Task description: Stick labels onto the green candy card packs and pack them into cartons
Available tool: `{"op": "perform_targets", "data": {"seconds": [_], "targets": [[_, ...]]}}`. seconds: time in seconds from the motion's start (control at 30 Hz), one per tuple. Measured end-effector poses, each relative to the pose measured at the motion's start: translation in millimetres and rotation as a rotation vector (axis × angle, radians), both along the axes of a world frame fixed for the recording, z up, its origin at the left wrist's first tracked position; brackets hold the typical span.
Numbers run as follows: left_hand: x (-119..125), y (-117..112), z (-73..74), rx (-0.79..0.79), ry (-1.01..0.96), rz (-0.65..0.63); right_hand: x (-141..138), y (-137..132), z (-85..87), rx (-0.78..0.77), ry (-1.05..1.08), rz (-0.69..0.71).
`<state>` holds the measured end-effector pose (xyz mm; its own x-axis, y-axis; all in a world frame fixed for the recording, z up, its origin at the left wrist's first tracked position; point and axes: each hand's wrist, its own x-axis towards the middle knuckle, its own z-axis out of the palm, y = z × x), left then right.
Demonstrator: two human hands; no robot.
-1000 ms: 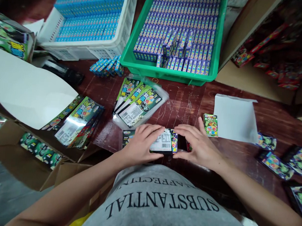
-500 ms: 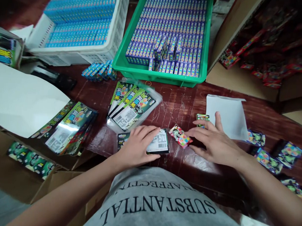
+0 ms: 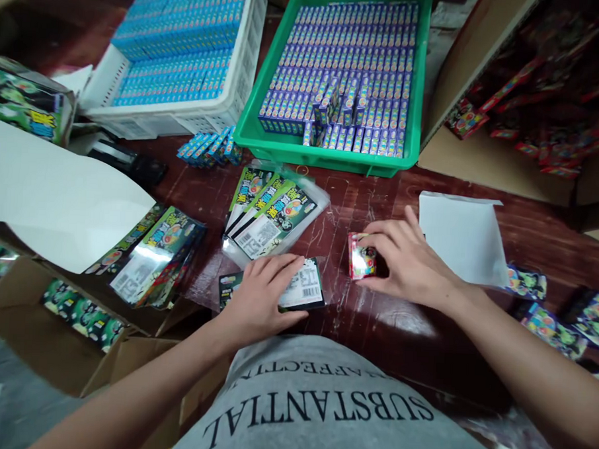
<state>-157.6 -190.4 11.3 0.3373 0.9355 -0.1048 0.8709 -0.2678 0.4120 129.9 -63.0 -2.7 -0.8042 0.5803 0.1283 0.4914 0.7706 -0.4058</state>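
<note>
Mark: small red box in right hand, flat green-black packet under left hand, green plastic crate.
Small red box (image 3: 361,261), head view: exposed printed face.
Flat green-black packet (image 3: 304,285), head view: white barcode label.
Green plastic crate (image 3: 327,161), head view: near wall.

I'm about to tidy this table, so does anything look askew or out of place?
Yes. In the green plastic crate, several small purple boxes stick up above the neat rows. Also, a few small blue boxes lie askew on the reddish-brown wooden table, outside the white plastic crate that holds neat rows of similar ones.
</note>
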Motion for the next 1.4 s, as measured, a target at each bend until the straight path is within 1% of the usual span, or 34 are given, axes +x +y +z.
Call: {"op": "perform_targets", "data": {"seconds": [0.03, 0.07, 0.13, 0.2, 0.27, 0.37, 0.43, 0.5, 0.57, 0.6, 0.7, 0.73, 0.8, 0.83, 0.9, 1.0, 1.07, 1.13, 1.3, 1.33, 1.4], "targets": [[1, -2, 0.3, 0.005, -0.012, 0.018, -3, -5, -0.8, 0.035, 0.047, -0.076], [3, -4, 0.0, 0.011, -0.028, 0.027, -6, -10, -1.4, 0.059, 0.089, -0.123], [7, -3, -1.6, 0.035, -0.059, 0.031, -10, -21, -1.7, 0.056, 0.134, -0.135], [11, 0, -3.6, 0.077, -0.073, 0.031, -10, -30, -0.2, -0.009, 0.128, -0.085], [13, 3, -5.2, 0.115, -0.080, 0.020, -7, -35, 2.5, -0.085, 0.106, 0.002], [18, 8, -7.5, 0.125, -0.119, -0.045, -1, -41, 7.2, -0.158, 0.071, 0.149], [23, 10, -8.8, 0.134, -0.162, -0.075, -2, -46, 10.2, -0.202, 0.068, 0.166], [28, 12, -9.1, 0.150, -0.187, -0.044, -1, -49, 13.5, -0.256, 0.077, 0.138], [31, 14, -7.9, 0.150, -0.183, 0.014, 7, -44, 16.9, -0.275, 0.061, 0.103], [32, 15, -6.8, 0.140, -0.175, 0.039, 15, -37, 18.1, -0.254, 0.027, 0.074], [31, 19, -2.6, 0.113, -0.155, 0.072, 52, -8, 18.2, -0.093, -0.165, -0.090], [31, 20, -1.5, 0.108, -0.151, 0.076, 64, 2, 17.3, -0.046, -0.230, -0.125], [32, 22, -0.4, 0.102, -0.146, 0.077, 80, 17, 17.1, -0.009, -0.298, -0.118], [33, 23, -0.3, 0.098, -0.143, 0.074, 82, 21, 18.7, -0.016, -0.291, -0.097], [37, 24, -0.5, 0.093, -0.137, 0.062, 75, 23, 26.3, -0.084, -0.203, -0.035], [41, 26, -0.1, 0.096, -0.161, 0.011, 51, 17, 42.0, -0.278, -0.032, 0.111], [42, 27, 0.6, 0.101, -0.195, -0.033, 36, 15, 48.3, -0.367, 0.027, 0.198], [42, 29, 0.4, 0.115, -0.218, -0.054, 27, 16, 49.3, -0.385, 0.040, 0.220], [48, 36, -6.3, 0.140, -0.191, -0.069, 16, 25, 42.9, -0.333, 0.013, 0.225], [51, 37, -7.4, 0.141, -0.186, -0.048, 15, 27, 42.0, -0.335, 0.021, 0.227], [58, 41, -7.7, 0.132, -0.208, 0.048, 14, 31, 40.5, -0.354, 0.083, 0.194]]}}
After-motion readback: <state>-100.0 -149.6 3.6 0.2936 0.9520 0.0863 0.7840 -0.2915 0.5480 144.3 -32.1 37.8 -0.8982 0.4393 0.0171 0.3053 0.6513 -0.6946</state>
